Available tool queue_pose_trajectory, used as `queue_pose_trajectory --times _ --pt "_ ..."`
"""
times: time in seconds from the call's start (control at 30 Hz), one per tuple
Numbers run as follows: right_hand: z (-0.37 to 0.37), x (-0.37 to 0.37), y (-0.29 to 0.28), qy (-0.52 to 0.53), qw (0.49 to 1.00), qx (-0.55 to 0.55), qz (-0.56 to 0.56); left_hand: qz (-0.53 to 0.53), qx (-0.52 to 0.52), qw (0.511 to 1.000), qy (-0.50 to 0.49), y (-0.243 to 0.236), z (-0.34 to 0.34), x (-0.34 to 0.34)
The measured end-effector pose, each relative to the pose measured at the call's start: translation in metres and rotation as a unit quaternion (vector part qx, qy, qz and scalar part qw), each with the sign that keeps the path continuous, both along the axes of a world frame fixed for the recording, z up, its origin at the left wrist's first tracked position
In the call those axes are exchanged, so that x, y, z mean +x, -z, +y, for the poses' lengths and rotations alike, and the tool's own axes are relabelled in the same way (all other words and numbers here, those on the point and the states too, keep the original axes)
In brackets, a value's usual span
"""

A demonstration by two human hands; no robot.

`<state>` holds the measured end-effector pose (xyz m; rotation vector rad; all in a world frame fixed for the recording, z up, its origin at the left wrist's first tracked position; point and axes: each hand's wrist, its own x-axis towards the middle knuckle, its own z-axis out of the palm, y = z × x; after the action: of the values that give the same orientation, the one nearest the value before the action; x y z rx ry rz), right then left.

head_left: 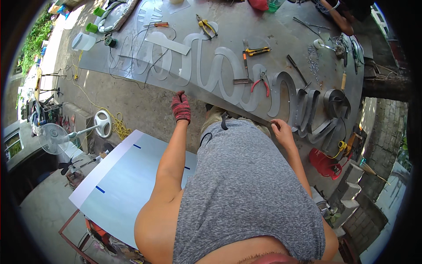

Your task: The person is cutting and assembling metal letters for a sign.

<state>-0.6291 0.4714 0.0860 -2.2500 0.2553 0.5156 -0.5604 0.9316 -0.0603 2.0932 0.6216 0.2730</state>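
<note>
Beyond the left hand [180, 108] and right hand [284, 132] — both curled, any hold unclear — curved metal lettering [214, 75].

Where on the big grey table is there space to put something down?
There's a bare patch of the grey table between the yellow pliers and the yellow-and-black tool, stretching toward the red thing. A smaller one lies between that tool and the long dark tool. It's crowded at the right end, with curled metal strips.
</note>
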Motion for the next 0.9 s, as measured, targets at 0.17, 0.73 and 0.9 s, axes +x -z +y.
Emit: queue_pose_trajectory --times 0.17,0.73,0.9 --pt "0.065 0.008 -0.021 0.045 0.999 0.0 0.013 -0.027 -0.016 0.99 0.137 -0.047 0.011 0.118" --pt "0.126 -0.017 -0.016 0.208 0.976 -0.027 0.06 0.114 -0.029 0.922 0.37 -0.027 -0.017 0.182" --pt "0.11 0.007 -0.027 0.221 0.973 -0.067 0.024 0.102 -0.033 0.922 0.372 -0.016 -0.005 0.197"
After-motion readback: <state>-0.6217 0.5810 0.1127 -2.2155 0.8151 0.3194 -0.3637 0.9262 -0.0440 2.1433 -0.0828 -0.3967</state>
